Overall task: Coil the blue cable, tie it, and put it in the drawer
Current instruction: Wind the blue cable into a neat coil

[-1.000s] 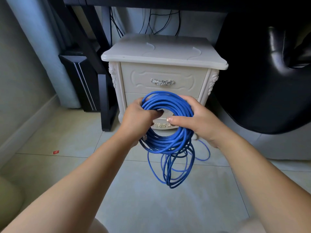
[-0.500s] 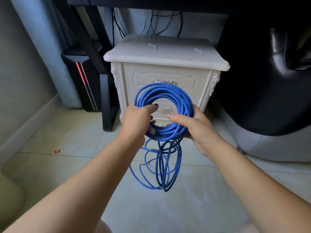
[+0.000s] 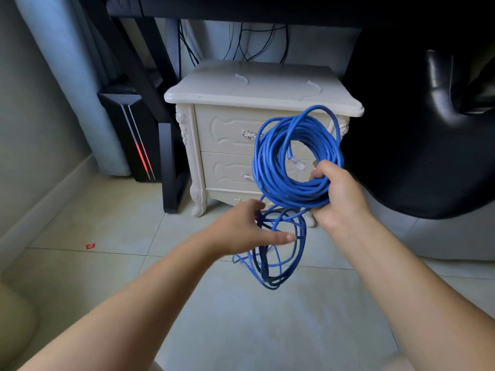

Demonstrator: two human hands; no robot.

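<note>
The coiling is judged to be largely done but not finished. A thick ring of the blue cable [image 3: 292, 195] is held up in the right centre of the frame, in front of the nightstand [image 3: 257, 92]. Its lower arc is clasped by the right grip [image 3: 340, 202], whose fingers are curled round the bundled strands. One clear plug [image 3: 297, 164] is seen dangling inside the ring, so that end is taken as wound in.

Below the ring, several loose loops [image 3: 270, 285] are left hanging toward the floor [image 3: 241, 317] in the lower centre; whether the floor is touched by them cannot be told. The left grip [image 3: 241, 228] is stretched out to these loops with fingers straight and spread. It lies against them, yet no strand is seen to be clasped by it, and the hand is slightly blurred.

No tie, strap or knot is seen round the ring, so the tying is taken as not yet begun, and nothing to tie it with is shown either. The upper drawer [image 3: 222, 129] and the lower drawer [image 3: 225, 170] are both shut in the centre of the frame, so the putting away is also left to be done.

By this reckoning, the first of three steps is near its end. The hanging loops are to be gathered onto the ring, the bundle is to be bound, and a drawer is to be pulled open and the cable laid in it
</note>
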